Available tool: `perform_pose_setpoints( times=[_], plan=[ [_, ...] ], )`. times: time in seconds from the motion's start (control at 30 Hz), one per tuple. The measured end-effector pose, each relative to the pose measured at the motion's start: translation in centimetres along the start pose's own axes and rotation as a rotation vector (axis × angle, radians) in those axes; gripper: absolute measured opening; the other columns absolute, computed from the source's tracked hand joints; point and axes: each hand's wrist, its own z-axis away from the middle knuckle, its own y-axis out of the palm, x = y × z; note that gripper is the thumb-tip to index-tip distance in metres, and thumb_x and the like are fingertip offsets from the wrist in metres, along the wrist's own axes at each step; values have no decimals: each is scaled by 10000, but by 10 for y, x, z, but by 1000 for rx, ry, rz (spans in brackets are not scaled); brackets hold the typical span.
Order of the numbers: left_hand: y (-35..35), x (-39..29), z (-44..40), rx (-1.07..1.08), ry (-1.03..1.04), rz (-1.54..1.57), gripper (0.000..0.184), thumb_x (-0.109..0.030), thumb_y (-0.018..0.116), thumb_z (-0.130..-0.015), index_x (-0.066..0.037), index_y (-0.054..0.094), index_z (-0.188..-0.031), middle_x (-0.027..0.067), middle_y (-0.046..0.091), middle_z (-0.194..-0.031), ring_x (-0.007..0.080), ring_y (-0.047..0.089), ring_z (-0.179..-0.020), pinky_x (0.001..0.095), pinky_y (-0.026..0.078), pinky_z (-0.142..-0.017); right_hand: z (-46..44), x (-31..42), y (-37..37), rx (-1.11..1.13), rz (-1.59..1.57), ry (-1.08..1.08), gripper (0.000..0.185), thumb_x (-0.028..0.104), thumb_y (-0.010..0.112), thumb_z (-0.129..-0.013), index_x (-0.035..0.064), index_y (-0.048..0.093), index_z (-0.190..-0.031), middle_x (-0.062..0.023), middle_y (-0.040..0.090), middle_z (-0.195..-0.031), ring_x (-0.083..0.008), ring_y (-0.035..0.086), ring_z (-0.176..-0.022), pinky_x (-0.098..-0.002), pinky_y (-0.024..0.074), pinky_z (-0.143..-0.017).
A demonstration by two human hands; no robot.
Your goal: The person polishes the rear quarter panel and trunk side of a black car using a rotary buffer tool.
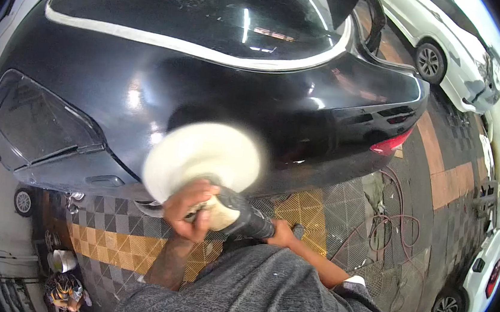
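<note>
A polisher (244,215) is held in front of my body, its pale round pad (202,151) against or very near the rear side panel of a black car (166,88). The pad is smeared by motion. My left hand (190,205) is wrapped round the front of the polisher, just behind the pad. Farther back, my right hand (283,234) grips the rear end of its dark body. Whitish masking tape (171,41) runs along the edge of the car's rear window (210,8).
A red tail light (391,142) sits at the car's rear corner. A thin hose (400,218) lies in loops on the tiled floor (127,246). White cars (467,87) stand to the right. At lower left are a bucket (63,261) and what looks like a crouching person (68,295).
</note>
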Motion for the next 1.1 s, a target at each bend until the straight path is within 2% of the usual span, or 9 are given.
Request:
perform_pose_setpoints(
  times=[0.1, 0.2, 0.37, 0.47, 0.57, 0.7, 0.77, 0.93, 1.1],
  plan=[
    [7, -4, 1, -91, -49, 84, 294, -232, 584, -924, -6, 653, -1100, 216, 749, -928, 334, 736, -908, 510, 535, -988, 7, 0, -12, 6, 119, 10, 601, 242, 835, -618, 7, 698, -1154, -211, 748, -1073, -304, 736, -1002, -403, 554, -907],
    [29, -9, -2, -53, -46, 53, 289, -189, 562, -910, 16, 642, -1096, 221, 741, -941, 331, 726, -935, 501, 540, -966, 24, -3, -30, -7, 56, 6, 682, 276, 821, -606, 8, 674, -1215, -221, 736, -1127, -360, 715, -1058, -417, 552, -925],
    [112, -23, -27, -5, -53, 191, 255, -120, 593, -880, 43, 702, -1044, 216, 740, -943, 307, 734, -883, 437, 593, -845, 84, 14, -78, -50, -84, 329, 620, 270, 838, -635, -15, 695, -1167, -179, 754, -1090, -287, 720, -1039, -397, 552, -927],
    [162, -36, -55, 52, -30, 281, 248, -98, 652, -841, 52, 708, -1031, 202, 738, -934, 316, 736, -827, 390, 593, -775, 111, -17, -85, -170, 29, 360, 545, 242, 828, -652, 8, 714, -1130, -156, 758, -1081, -263, 722, -1012, -382, 554, -915],
    [188, -39, -68, 78, -16, 344, 272, -86, 682, -807, 48, 704, -1042, 191, 738, -937, 325, 732, -825, 381, 590, -771, 114, -19, -88, -212, -126, 191, 486, 225, 803, -666, 12, 721, -1096, -142, 760, -1065, -250, 732, -970, -369, 558, -896],
    [154, -32, -59, 72, -12, 317, 297, -85, 666, -801, 52, 705, -1062, 204, 741, -950, 331, 740, -867, 414, 594, -809, 88, 0, -83, -115, 75, 397, 471, 230, 796, -673, 4, 723, -1080, -147, 760, -1064, -262, 731, -986, -370, 555, -905],
    [123, -24, -48, 11, 21, 237, 303, -101, 633, -820, 48, 720, -1070, 208, 753, -958, 337, 747, -916, 443, 597, -879, 72, -7, -66, -120, -9, 301, 480, 253, 809, -672, -1, 722, -1069, -158, 761, -1068, -277, 729, -988, -384, 553, -912],
    [32, -11, -28, -31, -4, 25, 319, -169, 590, -877, 29, 678, -1110, 222, 748, -949, 328, 734, -913, 491, 575, -903, 22, 33, -34, -75, -63, 134, 546, 333, 818, -666, -13, 709, -1074, -184, 759, -1053, -311, 731, -1002, -412, 555, -900],
    [-8, -6, -21, -312, -148, 162, 343, -179, 546, -907, 80, 650, -1106, 275, 716, -963, 339, 717, -881, 466, 580, -853, -1, 74, -32, 6, 118, -18, 515, 294, 789, -645, 15, 716, -1071, -249, 729, -973, -419, 708, -942, -447, 555, -862]
  ],
)
